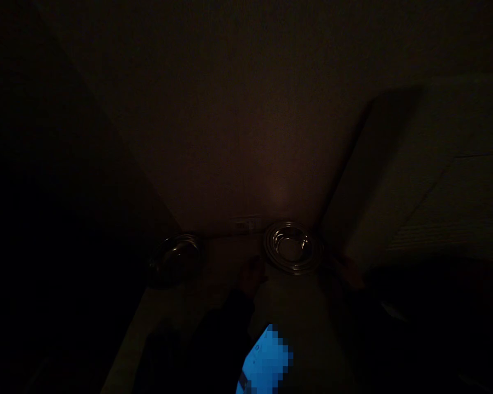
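The view is very dark. A stack of shiny metal bowls (291, 249), with several nested rims showing, sits near the back wall. My left hand (251, 273) is just to the left of the stack, close to its rim. On the stack's other side is my right hand (349, 271), by the right edge. Darkness hides the fingers of both hands, so I cannot tell whether either one touches or grips the bowls. Farther left stands another shiny metal bowl (176, 256), partly lost in shadow.
A lit blue screen (267, 358), partly pixelated, lies in front of me on the pale tabletop (308, 317). Behind the bowls rises a wall with what looks like a socket (245, 224) low down. A pale panel (394, 180) stands at the right.
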A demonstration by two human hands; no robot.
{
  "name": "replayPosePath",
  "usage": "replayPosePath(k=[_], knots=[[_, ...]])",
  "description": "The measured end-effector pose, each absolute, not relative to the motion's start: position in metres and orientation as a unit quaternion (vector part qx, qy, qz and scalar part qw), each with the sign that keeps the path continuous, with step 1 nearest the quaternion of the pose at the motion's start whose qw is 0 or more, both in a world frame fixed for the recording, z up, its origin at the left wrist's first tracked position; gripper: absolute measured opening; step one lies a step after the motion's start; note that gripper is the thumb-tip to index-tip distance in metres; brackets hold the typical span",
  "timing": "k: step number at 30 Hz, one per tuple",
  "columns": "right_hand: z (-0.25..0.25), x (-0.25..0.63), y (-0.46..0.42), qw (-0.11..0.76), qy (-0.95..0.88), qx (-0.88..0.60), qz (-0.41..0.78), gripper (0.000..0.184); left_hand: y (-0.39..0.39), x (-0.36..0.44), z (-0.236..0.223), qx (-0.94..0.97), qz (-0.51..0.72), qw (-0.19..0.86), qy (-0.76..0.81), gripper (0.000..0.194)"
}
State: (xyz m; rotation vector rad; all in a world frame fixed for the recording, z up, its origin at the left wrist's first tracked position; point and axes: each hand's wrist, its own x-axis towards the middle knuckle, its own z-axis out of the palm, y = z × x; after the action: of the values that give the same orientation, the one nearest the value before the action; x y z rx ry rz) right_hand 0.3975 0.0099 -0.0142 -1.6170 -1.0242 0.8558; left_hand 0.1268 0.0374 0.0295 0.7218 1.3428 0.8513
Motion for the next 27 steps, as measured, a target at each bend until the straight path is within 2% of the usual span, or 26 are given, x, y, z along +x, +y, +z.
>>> replayPosePath(k=[4, 7, 11, 17, 23, 27], knots=[[-0.014, 0.393, -0.016, 0.468, -0.411, -0.705, 0.339, 0.034, 0.021, 0.103, 0.036, 0.384, 0.335, 0.619, 0.598, 0.020], [-0.009, 0.382, -0.039, 0.439, -0.429, -0.719, 0.326, 0.031, 0.006, 0.086, 0.033, 0.484, 0.286, 0.587, 0.583, 0.025], [-0.005, 0.353, -0.068, 0.404, -0.472, -0.711, 0.329, 0.029, -0.020, 0.069, 0.031, 0.501, 0.287, 0.565, 0.589, 0.016], [-0.010, 0.302, -0.092, 0.374, -0.532, -0.672, 0.354, 0.031, -0.063, 0.052, 0.027, 0.517, 0.252, 0.514, 0.637, 0.025], [-0.015, 0.277, -0.104, 0.358, -0.567, -0.645, 0.368, 0.036, -0.116, 0.033, 0.013, 0.569, 0.245, 0.460, 0.636, 0.056], [-0.016, 0.267, -0.113, 0.353, -0.582, -0.635, 0.365, 0.042, -0.145, 0.023, 0.006, 0.600, 0.232, 0.438, 0.629, 0.061]])
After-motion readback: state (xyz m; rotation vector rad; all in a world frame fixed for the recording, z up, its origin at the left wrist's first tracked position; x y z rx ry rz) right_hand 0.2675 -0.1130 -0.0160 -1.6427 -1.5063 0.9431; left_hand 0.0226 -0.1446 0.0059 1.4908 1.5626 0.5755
